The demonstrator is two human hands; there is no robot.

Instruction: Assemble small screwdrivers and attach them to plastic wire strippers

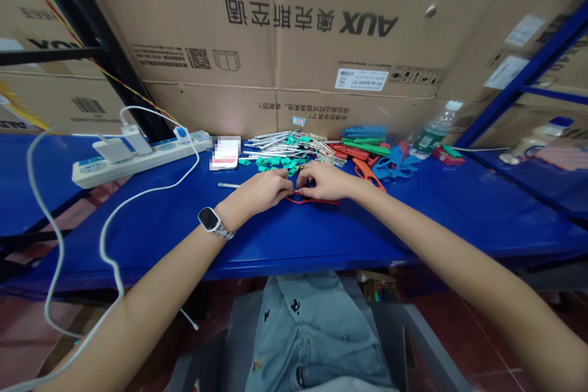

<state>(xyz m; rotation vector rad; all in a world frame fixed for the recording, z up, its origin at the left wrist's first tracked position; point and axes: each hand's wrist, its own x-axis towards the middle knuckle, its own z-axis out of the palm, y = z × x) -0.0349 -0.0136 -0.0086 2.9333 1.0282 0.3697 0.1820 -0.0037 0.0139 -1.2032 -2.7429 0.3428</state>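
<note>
My left hand (pixel 271 187), with a watch (pixel 209 219) on its wrist, is closed in a pinch, fingertips close to those of my right hand (pixel 319 179). A silver metal rod (pixel 228 185) sticks out to the left from behind the left hand; whether that hand grips it is hidden. My right hand is curled, thumb and fingers pinching at a thin red plastic piece (pixel 321 201) low over the table. Just beyond the hands lie small green plastic parts (pixel 271 163) and a pile of silver metal pieces (pixel 280 142).
Red handles (pixel 356 150), blue handles (pixel 395 165) and a plastic bottle (pixel 434 131) stand to the right on the blue table (pixel 184 245). On the left are a phone (pixel 225 153) and a power strip (pixel 142 159) with a trailing white cable (pixel 110 263). Cardboard boxes (pixel 275 73) wall the back.
</note>
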